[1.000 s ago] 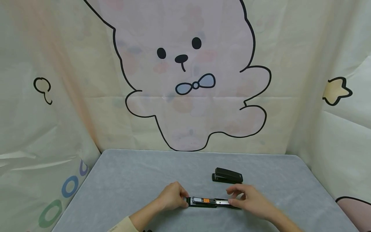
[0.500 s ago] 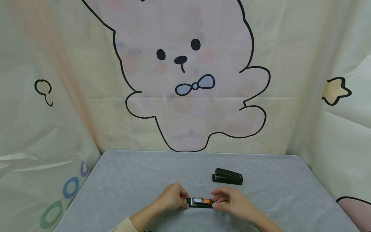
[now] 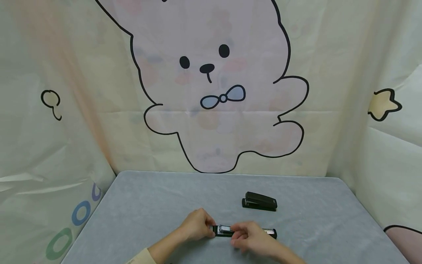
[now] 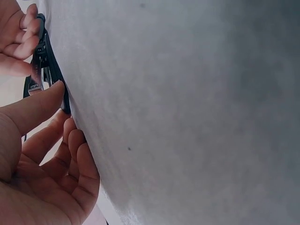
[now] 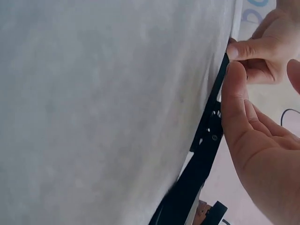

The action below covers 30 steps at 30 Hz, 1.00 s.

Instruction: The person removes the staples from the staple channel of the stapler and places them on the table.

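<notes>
A black stapler (image 3: 224, 231) lies opened out flat on the grey cloth, long side across. Its right end (image 3: 271, 233) shows past my right hand. At its left end, my left hand (image 3: 197, 224) pinches the base between thumb and fingers; the left wrist view shows the thumb (image 4: 40, 104) against it. Over the stapler's middle is my right hand (image 3: 252, 238), fingers bent, hiding the orange part. In the right wrist view a digit (image 5: 236, 93) lies along the stapler (image 5: 199, 150). Whether my right hand pinches anything there is hidden.
A second black stapler (image 3: 259, 201), closed, lies farther back on the cloth-covered table (image 3: 158, 194). Behind the table hangs a cloth printed with a cartoon bear (image 3: 211, 132). Cloth walls also stand on both sides.
My right hand has moved left along the stapler, from its right part to its middle. The right end now shows and the orange part is covered. My left hand stays at the left end.
</notes>
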Available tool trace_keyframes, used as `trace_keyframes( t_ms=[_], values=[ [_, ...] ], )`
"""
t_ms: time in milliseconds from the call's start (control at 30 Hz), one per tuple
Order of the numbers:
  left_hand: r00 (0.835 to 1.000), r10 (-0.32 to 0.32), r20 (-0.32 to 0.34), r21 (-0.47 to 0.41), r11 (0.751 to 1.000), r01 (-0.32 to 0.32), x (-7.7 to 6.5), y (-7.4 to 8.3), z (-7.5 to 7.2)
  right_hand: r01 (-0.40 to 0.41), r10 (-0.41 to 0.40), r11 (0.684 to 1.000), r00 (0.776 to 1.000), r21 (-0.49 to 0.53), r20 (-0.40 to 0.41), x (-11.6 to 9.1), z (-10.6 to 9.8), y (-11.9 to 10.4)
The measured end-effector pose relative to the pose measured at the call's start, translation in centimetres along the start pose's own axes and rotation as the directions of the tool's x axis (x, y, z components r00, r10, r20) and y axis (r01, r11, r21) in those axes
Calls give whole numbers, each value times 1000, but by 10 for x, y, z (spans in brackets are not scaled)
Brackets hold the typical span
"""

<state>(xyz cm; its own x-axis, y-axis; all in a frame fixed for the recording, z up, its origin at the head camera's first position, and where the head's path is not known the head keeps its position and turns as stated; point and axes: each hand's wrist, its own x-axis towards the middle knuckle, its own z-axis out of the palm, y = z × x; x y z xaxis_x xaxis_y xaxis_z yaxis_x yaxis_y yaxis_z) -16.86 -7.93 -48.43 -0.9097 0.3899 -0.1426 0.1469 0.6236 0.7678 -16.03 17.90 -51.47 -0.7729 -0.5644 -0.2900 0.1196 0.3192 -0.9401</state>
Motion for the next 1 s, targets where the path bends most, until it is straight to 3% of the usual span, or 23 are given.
trace_keyframes(
  t_ms=[167, 300, 400, 567, 733, 800, 933, 1000],
  values=[
    [1000, -10, 9, -4, 1000, 10, 0, 1, 0, -21, 20, 998, 1000, 64, 14, 23, -7, 43],
    [1000, 1, 8, -4, 1000, -1, 0, 1, -1, -33, 31, 995, 999, 90, 25, 27, -8, 47],
    [1000, 12, 2, -2, 1000, -12, 0, 0, -1, -47, 47, 995, 999, 90, -1, 19, -1, 30],
    [1000, 16, 2, -3, 1000, -16, 0, -1, 0, -88, 94, 995, 991, 55, -100, 0, 19, -16],
    [1000, 19, 3, -6, 1000, -19, 0, -1, 1, -130, 149, 985, 971, 113, -185, -10, 33, -42],
    [1000, 23, 2, -3, 1000, -23, 0, -2, 1, -155, 190, 971, 963, 184, -189, -10, 35, -44],
    [999, 38, -7, 10, 999, -38, 0, -1, 1, -220, 290, 887, 950, 405, -118, 0, 26, -21],
    [999, 42, -8, 17, 999, -42, 0, -1, 1, -239, 320, 856, 941, 458, -108, 1, 25, -19]
  ],
)
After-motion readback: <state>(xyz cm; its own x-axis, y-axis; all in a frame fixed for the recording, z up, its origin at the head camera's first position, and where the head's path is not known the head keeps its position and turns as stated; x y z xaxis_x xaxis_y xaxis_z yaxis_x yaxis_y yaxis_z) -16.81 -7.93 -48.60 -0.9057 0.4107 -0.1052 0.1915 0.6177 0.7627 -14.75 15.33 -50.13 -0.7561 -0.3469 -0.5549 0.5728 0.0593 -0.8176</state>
